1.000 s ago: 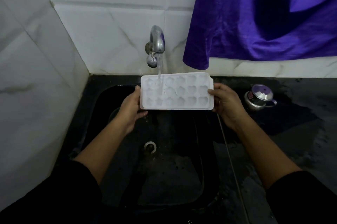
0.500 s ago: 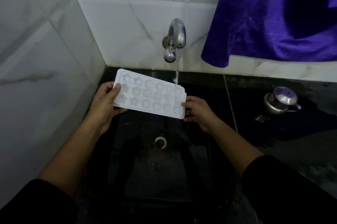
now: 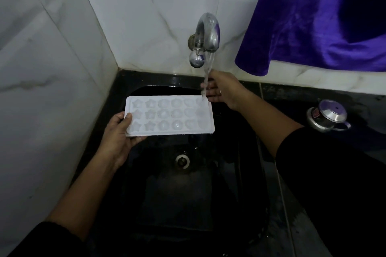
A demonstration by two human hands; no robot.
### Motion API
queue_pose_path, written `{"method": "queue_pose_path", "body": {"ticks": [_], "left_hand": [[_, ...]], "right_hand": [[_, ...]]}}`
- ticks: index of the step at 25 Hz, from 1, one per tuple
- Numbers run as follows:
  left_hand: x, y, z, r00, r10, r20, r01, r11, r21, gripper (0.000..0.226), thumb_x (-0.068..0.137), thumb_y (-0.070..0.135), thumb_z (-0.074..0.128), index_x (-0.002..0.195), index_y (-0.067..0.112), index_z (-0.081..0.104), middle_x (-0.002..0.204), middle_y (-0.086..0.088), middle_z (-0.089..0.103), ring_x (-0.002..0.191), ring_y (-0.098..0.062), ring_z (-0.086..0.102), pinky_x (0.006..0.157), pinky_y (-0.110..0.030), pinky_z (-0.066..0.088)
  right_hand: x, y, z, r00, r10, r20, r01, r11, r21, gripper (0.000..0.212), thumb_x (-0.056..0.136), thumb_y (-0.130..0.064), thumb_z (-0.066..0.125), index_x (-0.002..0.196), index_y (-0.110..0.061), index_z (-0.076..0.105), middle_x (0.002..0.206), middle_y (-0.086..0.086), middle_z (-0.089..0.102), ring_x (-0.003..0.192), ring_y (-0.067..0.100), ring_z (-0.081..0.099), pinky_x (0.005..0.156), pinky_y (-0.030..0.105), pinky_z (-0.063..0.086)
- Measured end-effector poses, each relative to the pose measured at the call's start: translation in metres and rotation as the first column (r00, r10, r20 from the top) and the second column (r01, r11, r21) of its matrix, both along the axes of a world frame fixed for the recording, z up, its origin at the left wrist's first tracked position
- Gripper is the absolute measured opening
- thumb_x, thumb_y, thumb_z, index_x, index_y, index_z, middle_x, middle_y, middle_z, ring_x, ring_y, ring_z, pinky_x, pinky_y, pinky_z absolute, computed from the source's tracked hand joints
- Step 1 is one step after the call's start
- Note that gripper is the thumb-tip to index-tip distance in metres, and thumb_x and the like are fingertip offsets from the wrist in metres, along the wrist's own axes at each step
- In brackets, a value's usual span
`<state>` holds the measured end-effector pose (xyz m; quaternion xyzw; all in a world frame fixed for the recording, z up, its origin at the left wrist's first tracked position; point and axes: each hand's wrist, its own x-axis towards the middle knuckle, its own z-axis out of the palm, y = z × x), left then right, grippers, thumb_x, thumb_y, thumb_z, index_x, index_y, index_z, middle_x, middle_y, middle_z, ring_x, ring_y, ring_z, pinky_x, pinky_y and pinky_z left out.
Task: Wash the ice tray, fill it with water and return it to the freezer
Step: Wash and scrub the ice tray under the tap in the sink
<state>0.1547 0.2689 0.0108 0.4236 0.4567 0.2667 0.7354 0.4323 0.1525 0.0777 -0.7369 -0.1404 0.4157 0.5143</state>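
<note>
Right hand [image 3: 223, 89], loose and empty, left the white plastic ice tray [image 3: 170, 115]; left hand [image 3: 119, 133] grips it. Keep it level.

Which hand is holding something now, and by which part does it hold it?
The left hand holds the tray by its left end, thumb on top. The right hand holds nothing; it is beside the water stream.

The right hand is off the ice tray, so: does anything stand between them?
Only the water stream, falling from the tap past the right hand onto the far right corner of the ice tray. Nothing solid.
</note>
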Motion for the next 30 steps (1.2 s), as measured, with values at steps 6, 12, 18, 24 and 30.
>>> {"method": "queue_pose_path", "body": {"ticks": [6,12,18,24,30], "left_hand": [[0.009,-0.013,-0.013,0.999,-0.032,0.018,0.032,0.999,-0.033,0.012,0.11,0.022,0.049,0.116,0.016,0.058,0.113,-0.003,0.073,0.094,-0.017,0.076,0.064,-0.032,0.064],[0.013,-0.031,-0.041,0.994,-0.064,0.088,0.079,0.981,-0.175,0.013,0.11,0.023,0.05,0.115,0.014,0.058,0.117,-0.009,0.075,0.097,-0.022,0.078,0.067,-0.037,0.064],[0.032,-0.051,-0.05,0.986,-0.081,0.148,0.121,0.952,-0.281,0.016,0.109,0.023,0.051,0.118,0.012,0.058,0.112,-0.009,0.078,0.095,-0.024,0.078,0.068,-0.038,0.065],[0.025,-0.048,-0.048,0.987,-0.07,0.143,0.107,0.957,-0.269,0.018,0.109,0.023,0.05,0.121,0.013,0.058,0.116,-0.009,0.077,0.098,-0.024,0.078,0.07,-0.038,0.066],[0.006,-0.045,-0.041,0.982,-0.079,0.17,0.113,0.973,-0.203,0.021,0.11,0.024,0.047,0.126,0.013,0.056,0.122,-0.007,0.076,0.105,-0.023,0.077,0.076,-0.038,0.066]], "right_hand": [[0.009,0.041,0.018,0.993,-0.082,-0.084,0.087,0.994,0.062,0.039,0.099,-0.051,0.063,0.105,-0.013,0.069,0.1,0.007,0.068,0.085,0.022,0.069,0.066,0.031,0.06],[0.016,0.051,0.016,0.994,-0.051,-0.098,0.053,0.998,0.015,0.031,0.104,-0.04,0.058,0.105,-0.01,0.068,0.088,0.006,0.069,0.079,0.019,0.069,0.068,0.032,0.054],[0.02,0.046,0.025,0.974,-0.052,-0.219,0.054,0.999,0.001,0.03,0.105,-0.032,0.054,0.106,-0.007,0.07,0.096,0.007,0.074,0.09,0.02,0.072,0.08,0.038,0.057],[0.011,-0.002,0.023,0.999,0.027,-0.018,-0.029,0.994,-0.108,0.035,0.107,-0.039,0.051,0.127,-0.012,0.061,0.122,0.012,0.072,0.107,0.029,0.072,0.095,0.047,0.057],[-0.029,-0.09,0.001,0.978,0.161,-0.136,-0.199,0.917,-0.346,0.05,0.096,-0.064,0.059,0.123,-0.022,0.066,0.121,0.011,0.069,0.107,0.038,0.069,0.086,0.059,0.061]]}}
